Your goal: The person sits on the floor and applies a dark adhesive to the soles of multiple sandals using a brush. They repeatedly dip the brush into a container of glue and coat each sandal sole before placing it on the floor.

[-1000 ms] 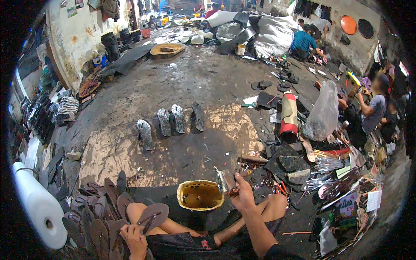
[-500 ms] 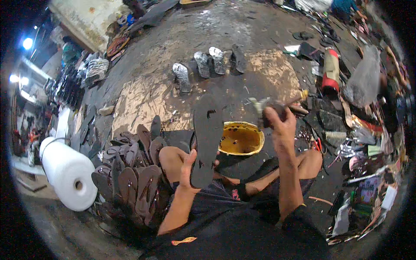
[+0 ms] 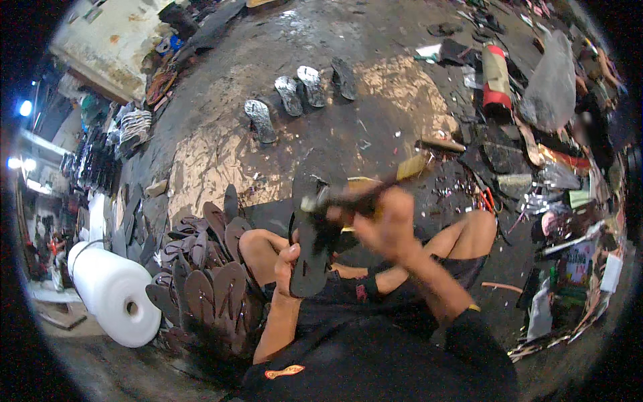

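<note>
My left hand (image 3: 287, 268) grips the lower end of a dark flip-flop sole (image 3: 309, 264), held upright with its flat face toward me. My right hand (image 3: 388, 224) is closed around what looks like a brush (image 3: 365, 201), smeared by motion. It has a dark handle, a pale tip and a yellow far end. The pale tip overlaps the upper half of the sole; whether it touches, I cannot tell. Behind the right hand, a yellow pot (image 3: 362, 183) is mostly hidden. Further off, several soles (image 3: 260, 120) lie in a row, most with a shiny whitish face.
A heap of brown flip-flops (image 3: 211, 291) lies by my left knee, beside a white foam roll (image 3: 114, 295). Worn brown sheeting (image 3: 207, 157) covers part of the floor ahead. To the right are a red-and-beige cylinder (image 3: 496, 80), a clear plastic bag (image 3: 550, 84) and scattered scraps.
My right hand has swung left with the brush, from beside the pot to the front of the sole. My left hand still holds the sole. The whole view has shifted slightly.
</note>
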Tool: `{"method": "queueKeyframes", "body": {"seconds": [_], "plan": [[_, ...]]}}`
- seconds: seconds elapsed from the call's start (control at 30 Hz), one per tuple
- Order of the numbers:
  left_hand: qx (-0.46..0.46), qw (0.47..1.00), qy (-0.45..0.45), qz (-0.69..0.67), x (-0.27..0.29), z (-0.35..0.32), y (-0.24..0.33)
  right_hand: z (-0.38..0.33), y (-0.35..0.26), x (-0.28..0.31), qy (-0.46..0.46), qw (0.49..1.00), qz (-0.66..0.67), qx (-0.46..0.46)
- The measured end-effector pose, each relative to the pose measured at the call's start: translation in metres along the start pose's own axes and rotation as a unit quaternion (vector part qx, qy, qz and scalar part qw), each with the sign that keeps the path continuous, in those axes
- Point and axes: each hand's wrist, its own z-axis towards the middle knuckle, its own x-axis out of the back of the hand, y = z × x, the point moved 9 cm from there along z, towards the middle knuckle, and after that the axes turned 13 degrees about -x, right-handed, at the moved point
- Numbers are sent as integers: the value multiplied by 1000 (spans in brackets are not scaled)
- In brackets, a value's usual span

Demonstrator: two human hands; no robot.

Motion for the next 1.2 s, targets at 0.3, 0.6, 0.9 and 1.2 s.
{"method": "queueKeyframes", "body": {"seconds": [0.3,0.6,0.9,1.2], "plan": [[6,996,-88,17,-40,-3,-7,52,28,31,14,1000,-9,9],[-31,992,-40,-116,-71,50,10,-71,-10,-29,-198,972,99,85],[-101,994,18,25,-51,63,13,-27,4,-24,-46,993,18,-104],[-155,986,43,42,-44,59,15,-50,4,-6,43,998,50,-20]]}}
